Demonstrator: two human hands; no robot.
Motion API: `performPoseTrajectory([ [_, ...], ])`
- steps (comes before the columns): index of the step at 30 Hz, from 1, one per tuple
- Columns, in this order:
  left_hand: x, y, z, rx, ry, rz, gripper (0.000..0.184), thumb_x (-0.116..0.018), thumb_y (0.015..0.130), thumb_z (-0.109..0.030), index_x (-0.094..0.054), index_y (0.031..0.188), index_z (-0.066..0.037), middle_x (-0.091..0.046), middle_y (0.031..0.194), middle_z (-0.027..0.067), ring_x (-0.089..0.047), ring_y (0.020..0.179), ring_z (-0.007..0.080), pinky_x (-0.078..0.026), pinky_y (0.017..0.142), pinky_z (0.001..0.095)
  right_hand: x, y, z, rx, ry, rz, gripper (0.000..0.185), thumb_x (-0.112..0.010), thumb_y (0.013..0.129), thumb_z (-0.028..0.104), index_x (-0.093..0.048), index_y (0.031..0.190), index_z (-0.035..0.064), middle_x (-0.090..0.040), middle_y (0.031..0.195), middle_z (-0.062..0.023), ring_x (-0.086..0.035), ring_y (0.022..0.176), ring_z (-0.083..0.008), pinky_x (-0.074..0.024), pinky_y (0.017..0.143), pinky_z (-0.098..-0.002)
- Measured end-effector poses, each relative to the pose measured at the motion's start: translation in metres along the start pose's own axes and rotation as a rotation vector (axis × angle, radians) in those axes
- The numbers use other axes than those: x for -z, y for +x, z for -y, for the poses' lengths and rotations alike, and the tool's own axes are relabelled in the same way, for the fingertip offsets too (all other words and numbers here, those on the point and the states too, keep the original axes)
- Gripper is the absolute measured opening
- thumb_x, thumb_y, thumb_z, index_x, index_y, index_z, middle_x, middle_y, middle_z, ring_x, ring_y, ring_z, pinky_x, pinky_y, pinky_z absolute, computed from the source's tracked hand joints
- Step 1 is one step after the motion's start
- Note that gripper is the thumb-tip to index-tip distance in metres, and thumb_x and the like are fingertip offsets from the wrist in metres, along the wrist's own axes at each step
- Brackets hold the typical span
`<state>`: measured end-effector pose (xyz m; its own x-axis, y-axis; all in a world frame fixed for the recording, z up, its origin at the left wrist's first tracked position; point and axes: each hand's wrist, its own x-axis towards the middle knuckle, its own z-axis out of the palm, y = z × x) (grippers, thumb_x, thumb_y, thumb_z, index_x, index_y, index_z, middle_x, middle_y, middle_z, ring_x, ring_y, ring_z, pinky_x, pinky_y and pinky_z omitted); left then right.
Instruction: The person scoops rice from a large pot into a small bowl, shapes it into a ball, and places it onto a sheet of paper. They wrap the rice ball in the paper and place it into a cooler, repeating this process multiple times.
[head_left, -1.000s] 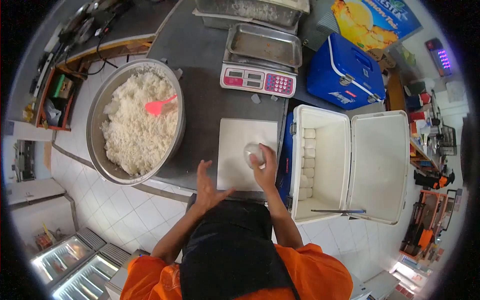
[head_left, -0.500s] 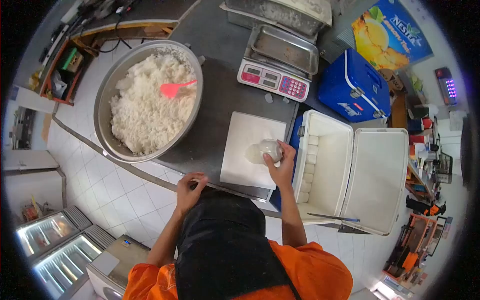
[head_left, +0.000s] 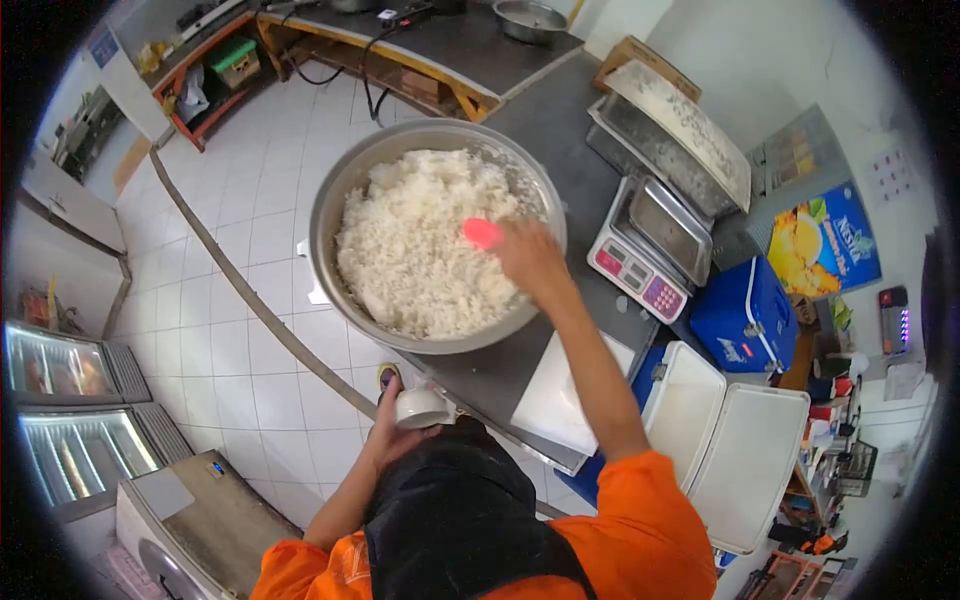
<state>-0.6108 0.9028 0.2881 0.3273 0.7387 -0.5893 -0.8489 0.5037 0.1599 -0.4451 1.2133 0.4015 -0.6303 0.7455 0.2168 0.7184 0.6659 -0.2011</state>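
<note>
A large metal pot (head_left: 325,215) full of cooked white rice (head_left: 420,235) stands on the dark counter. Over its right side, my right hand (head_left: 532,258) is closed around the handle end of a pink rice paddle (head_left: 482,233); the hand is slightly blurred, and the paddle's blade lies against the rice. Low in front of the pot, my left hand (head_left: 385,435) grips a small whitish bowl (head_left: 422,407), tilted with its opening toward the right. A stack of white sheets (head_left: 560,395) lies on the counter, partly covered by my right forearm.
A digital scale (head_left: 636,262) with a metal tray sits right of the pot. Beyond it are large metal pans (head_left: 680,135). A blue cooler (head_left: 745,315) and an open white-lined cooler (head_left: 685,395) stand at the right. Tiled floor (head_left: 270,375) shows at the left.
The bowl has passed from my right hand to my left. My right hand has left the white sheets and taken hold of the rice paddle. The view has shifted toward the pot.
</note>
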Motion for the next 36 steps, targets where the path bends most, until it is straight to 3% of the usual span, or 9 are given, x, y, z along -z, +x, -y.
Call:
performPoseTrajectory([
  [1, 0.012, -0.009, -0.008, -0.017, -0.126, -0.034, 0.057, -0.053, 0.093, -0.061, -0.057, 0.126, -0.015, -0.063, 0.118, 0.0052, -0.059, 0.108, 0.023, -0.048, 0.084, 0.0422, -0.026, 0.027, -0.014, 0.087, -0.233, -0.007, 0.03, -0.067, 0.085, 0.03, -0.071, 0.099, 0.0033, -0.07, 0.098, -0.0184, -0.067, 0.094, -0.0352, -0.0509, 0.085, -0.0486],
  [3, 0.028, -0.021, -0.021, -0.11, -0.206, -0.162, 0.058, -0.053, 0.092, -0.063, -0.057, 0.125, -0.016, -0.064, 0.115, 0.0043, -0.059, 0.107, 0.022, -0.048, 0.081, 0.0396, -0.034, 0.061, -0.01, 0.01, -0.415, 0.49, 0.036, -0.07, 0.082, 0.034, -0.071, 0.097, 0.0014, -0.071, 0.098, -0.0186, -0.068, 0.094, -0.0342, -0.0514, 0.084, -0.0492],
  [5, 0.037, -0.026, -0.04, -0.195, -0.284, -0.291, 0.058, -0.054, 0.091, -0.065, -0.058, 0.124, -0.017, -0.065, 0.113, 0.0034, -0.059, 0.106, 0.0211, -0.047, 0.077, 0.0369, -0.074, 0.072, -0.04, -0.11, -0.27, 0.657, 0.042, -0.074, 0.079, 0.038, -0.072, 0.096, 0.0003, -0.071, 0.097, -0.0201, -0.068, 0.093, -0.0358, -0.0521, 0.084, -0.048],
  [13, -0.004, -0.013, -0.111, -0.378, -0.245, -0.191, 0.053, -0.033, 0.104, -0.049, -0.041, 0.141, -0.012, -0.047, 0.141, 0.0066, -0.046, 0.13, 0.0244, -0.042, 0.108, 0.0434, -0.029, 0.043, 0.094, -0.104, -0.141, 0.668, 0.036, -0.043, 0.099, 0.028, -0.065, 0.119, 0.0075, -0.067, 0.087, -0.0239, -0.068, 0.083, -0.0383, -0.0533, 0.074, -0.0488],
  [23, -0.037, -0.006, -0.127, -0.333, -0.127, -0.404, 0.06, -0.047, 0.098, -0.055, -0.03, 0.144, -0.02, -0.045, 0.139, 0.0055, -0.047, 0.127, 0.0208, -0.041, 0.1, 0.0433, -0.033, 0.018, 0.144, 0.108, 0.017, 0.445, 0.037, -0.052, 0.086, 0.01, -0.056, 0.118, -0.0072, -0.064, 0.084, -0.021, -0.067, 0.075, -0.038, -0.053, 0.067, -0.048],
  [29, -0.053, -0.01, -0.137, -0.462, -0.12, -0.37, 0.055, -0.047, 0.101, -0.046, -0.029, 0.144, -0.017, -0.042, 0.14, 0.0082, -0.047, 0.126, 0.0245, -0.041, 0.104, 0.0483, -0.071, 0.018, 0.132, 0.128, 0.056, 0.817, 0.026, -0.05, 0.086, 0.01, -0.06, 0.106, -0.0037, -0.064, 0.077, -0.0251, -0.067, 0.077, -0.0407, -0.0521, 0.068, -0.0495],
  [34, -0.047, -0.005, -0.134, -0.469, -0.046, -0.428, 0.057, -0.051, 0.101, -0.04, -0.025, 0.144, -0.012, -0.042, 0.138, 0.0127, -0.048, 0.124, 0.026, -0.045, 0.1, 0.0479, -0.123, 0.038, 0.08, 0.016, 0.623, 0.988, 0.021, -0.059, 0.083, 0.015, -0.07, 0.093, 0.0008, -0.067, 0.08, -0.0232, -0.066, 0.072, -0.0302, -0.0508, 0.067, -0.0397],
  [35, -0.046, -0.007, -0.135, -0.471, -0.051, -0.425, 0.06, -0.054, 0.1, -0.037, -0.022, 0.143, -0.01, -0.042, 0.136, 0.0141, -0.048, 0.122, 0.026, -0.045, 0.098, 0.0467, -0.136, 0.034, 0.068, 0.119, 0.804, 0.864, 0.023, -0.06, 0.088, 0.01, -0.07, 0.106, -0.0013, -0.056, 0.058, -0.009, -0.049, 0.06, -0.0089, -0.0412, 0.055, -0.0316],
  [36, -0.044, -0.011, -0.135, -0.478, -0.049, -0.422, 0.06, -0.054, 0.1, -0.037, -0.022, 0.143, -0.01, -0.042, 0.136, 0.0141, -0.048, 0.122, 0.026, -0.045, 0.098, 0.0467, -0.13, 0.04, 0.065, 0.125, 0.802, 0.859, 0.023, -0.06, 0.088, 0.01, -0.07, 0.106, -0.0013, -0.056, 0.058, -0.009, -0.049, 0.06, -0.0089, -0.0412, 0.055, -0.0316],
])
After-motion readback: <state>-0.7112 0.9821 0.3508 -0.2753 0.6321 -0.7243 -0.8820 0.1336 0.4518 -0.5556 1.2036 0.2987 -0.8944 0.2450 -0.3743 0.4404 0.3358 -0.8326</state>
